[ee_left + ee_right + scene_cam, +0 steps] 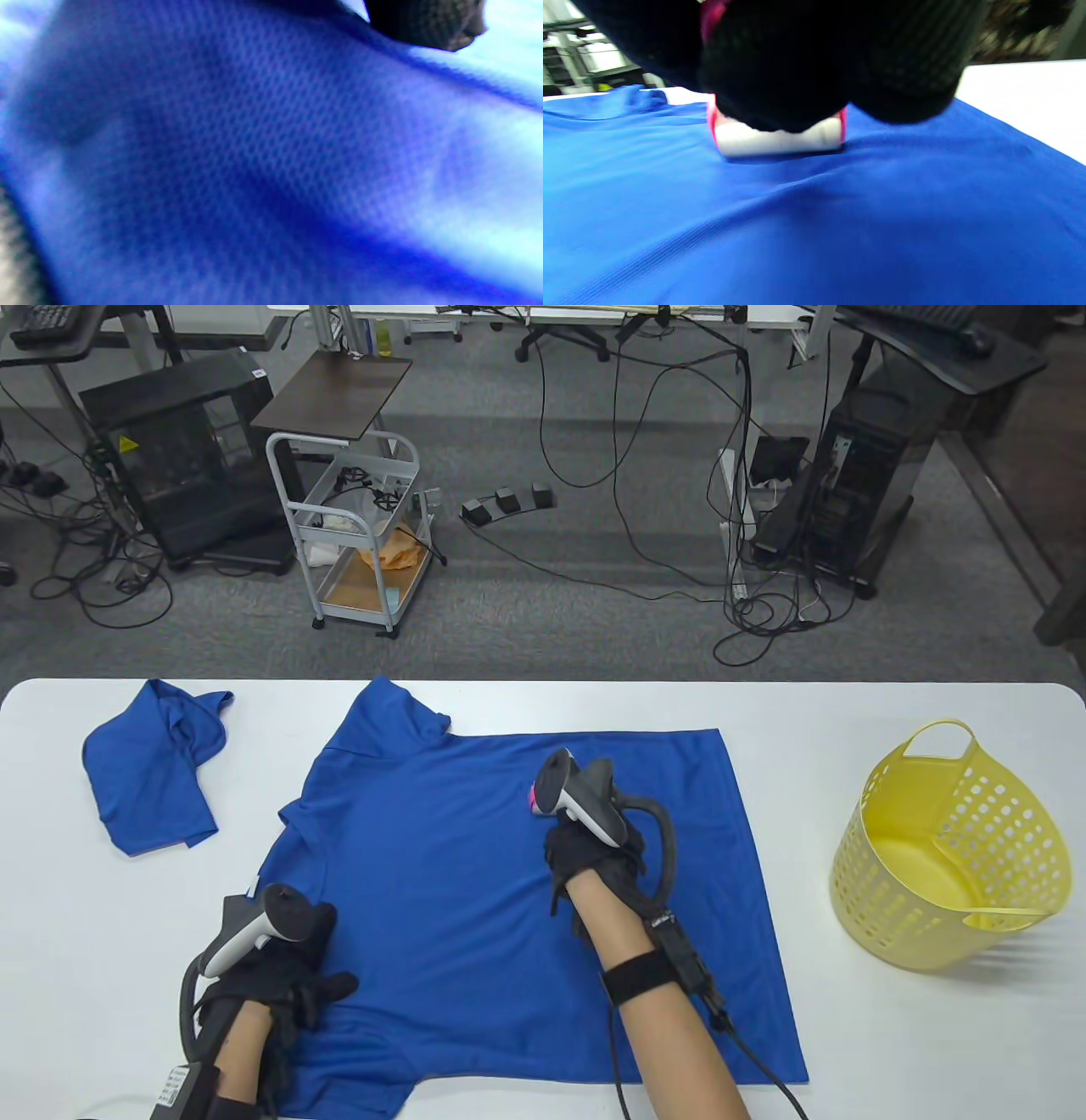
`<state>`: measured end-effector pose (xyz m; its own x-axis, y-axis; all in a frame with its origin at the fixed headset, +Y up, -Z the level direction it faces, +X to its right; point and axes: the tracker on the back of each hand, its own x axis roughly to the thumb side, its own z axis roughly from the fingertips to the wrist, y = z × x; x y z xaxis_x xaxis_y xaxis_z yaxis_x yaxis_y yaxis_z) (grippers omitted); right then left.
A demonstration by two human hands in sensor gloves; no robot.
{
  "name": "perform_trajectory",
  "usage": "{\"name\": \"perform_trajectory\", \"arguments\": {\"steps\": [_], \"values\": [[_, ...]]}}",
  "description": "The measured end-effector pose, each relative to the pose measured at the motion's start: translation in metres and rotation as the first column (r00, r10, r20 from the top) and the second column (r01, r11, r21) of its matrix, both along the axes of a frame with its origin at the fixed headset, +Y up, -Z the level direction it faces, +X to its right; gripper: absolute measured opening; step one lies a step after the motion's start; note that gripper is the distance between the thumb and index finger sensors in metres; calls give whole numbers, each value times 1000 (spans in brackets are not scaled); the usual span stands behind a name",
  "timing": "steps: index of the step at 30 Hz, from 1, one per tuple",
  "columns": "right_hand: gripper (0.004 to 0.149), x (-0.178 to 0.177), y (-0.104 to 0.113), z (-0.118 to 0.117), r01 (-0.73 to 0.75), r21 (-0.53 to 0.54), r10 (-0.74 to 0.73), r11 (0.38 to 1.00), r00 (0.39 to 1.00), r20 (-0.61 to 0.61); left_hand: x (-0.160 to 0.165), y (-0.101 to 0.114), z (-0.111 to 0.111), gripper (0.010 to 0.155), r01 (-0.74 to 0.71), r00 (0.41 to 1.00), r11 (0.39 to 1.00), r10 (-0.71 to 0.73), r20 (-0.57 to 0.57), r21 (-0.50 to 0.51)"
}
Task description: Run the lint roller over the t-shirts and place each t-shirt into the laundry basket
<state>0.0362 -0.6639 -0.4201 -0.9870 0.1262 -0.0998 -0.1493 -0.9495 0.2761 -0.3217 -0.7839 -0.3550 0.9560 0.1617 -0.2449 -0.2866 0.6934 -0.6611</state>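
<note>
Rightly, your right hand [594, 848] gripped the lint roller [778, 137] mid-way across the spread t-shirt [475, 899], while your flat, relaxed left hand [280, 976] pinned its near-left corner; keep strokes straight.

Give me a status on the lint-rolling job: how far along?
Done: nothing binned; the perforated yellow plastic laundry basket looks empty. In hand: the right hand holds the white lint roller with pink ends on the spread blue t-shirt; the left hand presses its left side flat. Left: finish and bin this shirt, then do the crumpled blue t-shirt at the table's left.
</note>
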Motion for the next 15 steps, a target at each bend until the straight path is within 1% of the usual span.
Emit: {"name": "perform_trajectory", "arguments": {"steps": [2,3,4,6,7,8,10,12,14,15], "values": [[56,0,9,30,13,-42,-15,999,998,-64,0,0,0,92,-1,1000,1000,1,1,1],[56,-1,14,54,8,-75,-18,997,992,-129,0,0,0,92,0,1000,1000,0,2,4],[56,-2,15,69,-2,-89,-13,996,986,-164,0,0,0,91,0,1000,1000,0,1,5],[56,-4,18,106,9,-103,-34,995,971,-238,0,0,0,91,3,1000,1000,-3,1,5],[55,-5,20,117,16,-99,-40,995,967,-253,0,0,0,91,4,1000,1000,-4,0,6],[55,-6,20,122,14,-98,-40,995,963,-265,0,0,0,91,5,1000,1000,-5,0,6],[55,-9,21,125,13,-95,-39,995,961,-273,0,0,0,91,2,1000,1000,-2,1,6],[54,-13,19,114,1,-66,-17,998,971,-239,0,0,0,91,1,1000,1000,-1,2,7],[53,-16,16,89,-16,-30,11,999,983,-183,0,-1,0,91,0,1000,1000,0,2,6],[53,-18,11,70,-11,-15,9,1000,991,-135,0,0,0,91,0,1000,1000,0,3,4]]}}
